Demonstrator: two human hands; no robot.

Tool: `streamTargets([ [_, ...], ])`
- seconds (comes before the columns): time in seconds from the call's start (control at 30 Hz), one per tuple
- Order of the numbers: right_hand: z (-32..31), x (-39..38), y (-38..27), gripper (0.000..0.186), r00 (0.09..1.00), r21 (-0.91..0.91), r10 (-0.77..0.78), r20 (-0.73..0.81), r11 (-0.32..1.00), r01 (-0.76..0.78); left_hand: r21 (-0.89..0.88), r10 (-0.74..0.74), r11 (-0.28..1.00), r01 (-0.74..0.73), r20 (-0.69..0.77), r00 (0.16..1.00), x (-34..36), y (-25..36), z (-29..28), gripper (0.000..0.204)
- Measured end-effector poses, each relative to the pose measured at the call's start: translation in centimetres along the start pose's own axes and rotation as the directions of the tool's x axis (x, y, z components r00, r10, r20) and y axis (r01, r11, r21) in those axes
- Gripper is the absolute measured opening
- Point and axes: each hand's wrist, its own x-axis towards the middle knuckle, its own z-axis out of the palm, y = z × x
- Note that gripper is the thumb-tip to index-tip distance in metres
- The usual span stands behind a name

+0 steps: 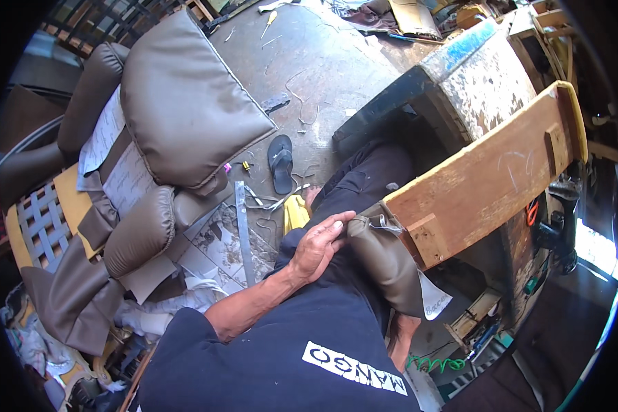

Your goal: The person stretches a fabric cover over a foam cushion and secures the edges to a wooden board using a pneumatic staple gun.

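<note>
My left hand (pixel 318 248) reaches over my lap, fingers loosely extended, their tips at the edge of brown leatherette (pixel 381 264) with a pale printed backing. That material hangs from the end of a wooden board (pixel 481 192) with yellow foam along its edge; a small metal piece (pixel 384 223) lies at their junction. My right forearm (pixel 405 329) comes up beneath the hanging leatherette, which hides the fingers of that hand. My dark-trousered leg (pixel 350 178) extends under a worn bench (pixel 474 96) that stands behind the board.
Padded brown cushions (pixel 185 96) and a webbed frame (pixel 41 230) are piled at left. A metal strip (pixel 242 233), flip-flop (pixel 281 165), yellow object (pixel 294 213) and loose offcuts lie on the floor. Tools (pixel 553 230) and a green coiled hose (pixel 439 362) are at right.
</note>
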Motion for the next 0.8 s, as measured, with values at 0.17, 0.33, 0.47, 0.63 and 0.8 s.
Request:
streamTargets([
  [0.17, 0.0, 0.2, -0.8, 0.043, 1.0, -0.027, -0.001, 0.002, 1.0, 0.001, 0.52, 0.205, 0.835, -0.182, 0.015, 0.979, -0.2, -0.2, -0.7, 0.044],
  [0.33, 0.6, 0.1, -1.4, 0.043, 1.0, -0.026, -0.01, -0.011, 1.0, 0.009, 0.526, 0.154, 0.836, -0.157, 0.049, 0.987, 0.4, 1.1, -1.2, 0.043],
  [0.47, 1.0, -0.2, -2.1, 0.043, 0.999, 0.006, -0.027, -0.032, 1.0, 0.028, 0.514, 0.107, 0.851, -0.104, 0.024, 0.994, 1.6, 1.1, -1.4, 0.04],
  [0.63, 1.2, -0.3, -2.8, 0.043, 0.993, 0.083, -0.057, -0.099, 0.994, 0.065, 0.897, 0.44, 0.278, -0.344, 0.199, 0.876, 3.0, 4.1, 4.5, 0.022],
  [0.8, 1.9, -0.3, -4.0, 0.043, 0.977, 0.25, -0.08, -0.195, 0.96, 0.129, 0.65, 0.158, -0.06, -0.757, 0.755, 0.636, 3.6, 3.6, 15.8, 0.017],
])
